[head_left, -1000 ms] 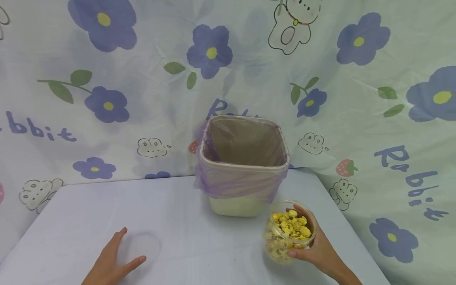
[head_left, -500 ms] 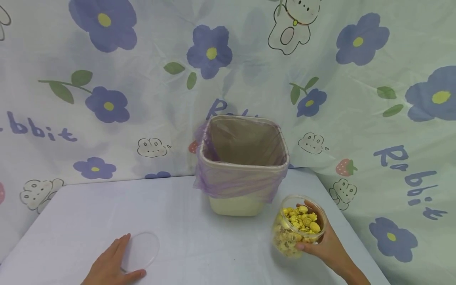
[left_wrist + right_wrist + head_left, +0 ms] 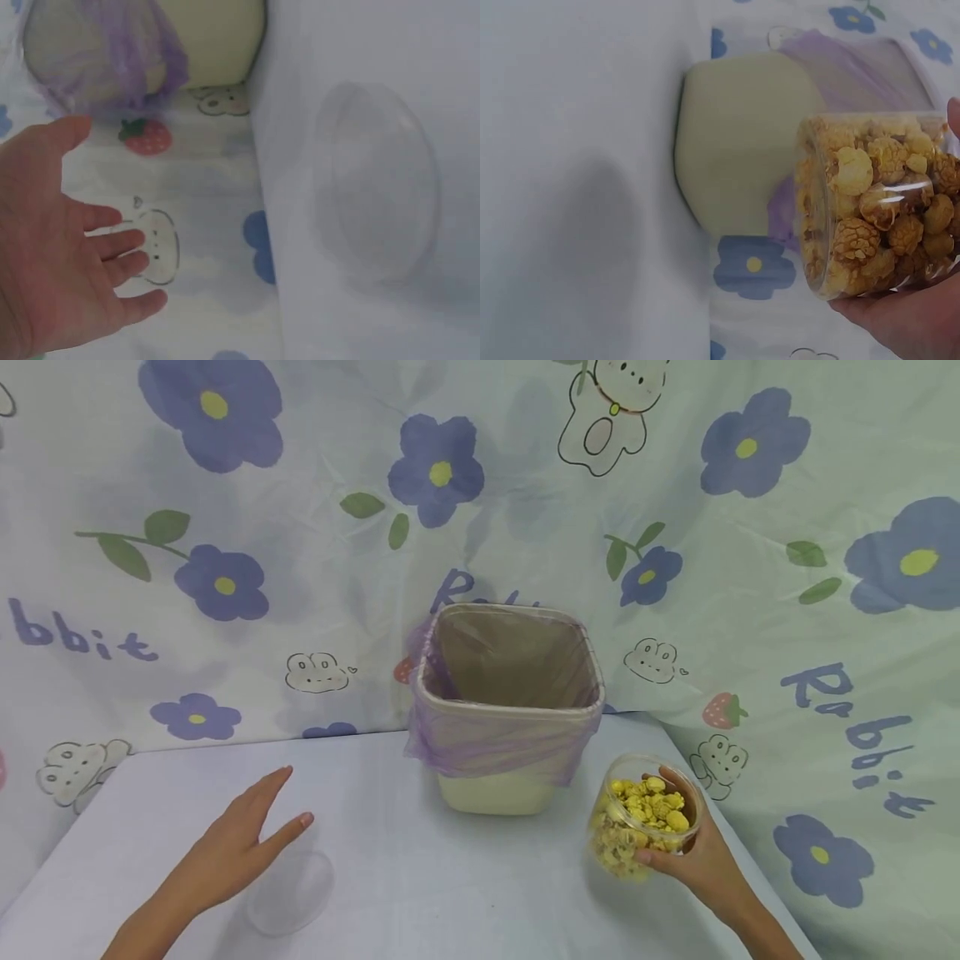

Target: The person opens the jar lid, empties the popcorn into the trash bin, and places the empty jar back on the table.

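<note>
A purple-lined bin (image 3: 495, 789) stands beyond and between the fingers of the left hand (image 3: 228, 845) and right hand (image 3: 701, 860). Right fingers curl round a clear jar (image 3: 613, 827) of popcorn (image 3: 654, 806); left fingers spread, holding nothing, above what looks like a transparent lid (image 3: 291, 897).

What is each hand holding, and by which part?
The right hand grips the jar of popcorn by its side wall; the left hand holds nothing.

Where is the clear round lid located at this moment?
In the head view, the clear round lid lies on the white table at the lower left, near the left hand but apart from it.
</note>
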Available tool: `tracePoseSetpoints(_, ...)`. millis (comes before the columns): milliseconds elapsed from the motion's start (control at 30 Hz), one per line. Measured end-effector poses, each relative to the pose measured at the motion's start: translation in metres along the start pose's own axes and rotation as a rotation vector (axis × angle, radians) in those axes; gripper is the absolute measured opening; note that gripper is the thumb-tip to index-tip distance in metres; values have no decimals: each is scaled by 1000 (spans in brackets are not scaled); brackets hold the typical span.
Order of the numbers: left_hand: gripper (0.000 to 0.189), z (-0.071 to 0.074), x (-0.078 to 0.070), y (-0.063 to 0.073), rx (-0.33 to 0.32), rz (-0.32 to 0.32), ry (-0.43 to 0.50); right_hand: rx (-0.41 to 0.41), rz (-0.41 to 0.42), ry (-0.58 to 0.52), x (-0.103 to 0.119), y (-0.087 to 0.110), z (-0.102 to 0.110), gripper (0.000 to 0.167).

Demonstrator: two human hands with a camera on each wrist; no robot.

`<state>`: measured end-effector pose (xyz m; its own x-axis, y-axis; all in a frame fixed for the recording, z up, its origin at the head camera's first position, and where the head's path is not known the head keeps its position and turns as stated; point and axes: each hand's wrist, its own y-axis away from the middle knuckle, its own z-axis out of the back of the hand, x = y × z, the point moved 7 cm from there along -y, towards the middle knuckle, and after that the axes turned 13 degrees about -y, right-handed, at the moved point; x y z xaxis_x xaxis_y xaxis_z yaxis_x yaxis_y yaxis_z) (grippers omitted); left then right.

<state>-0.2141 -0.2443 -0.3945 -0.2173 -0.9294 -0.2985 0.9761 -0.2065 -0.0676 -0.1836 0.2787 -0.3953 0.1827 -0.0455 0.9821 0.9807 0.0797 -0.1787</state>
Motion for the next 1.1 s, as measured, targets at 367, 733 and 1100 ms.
tracePoseSetpoints(367, 84, 49, -43, -41, 5, -91, 8, -34, 39, 80, 7, -11, 13, 100)
tracePoseSetpoints(733, 83, 94, -99, -72, -12, -194, 19, -39, 116, 131, 27, -29, 26, 101)
tracePoseSetpoints(1100, 83, 105, -151, -105, 39, -250, -91, -35, 209, 212, 62, -55, 35, 104)
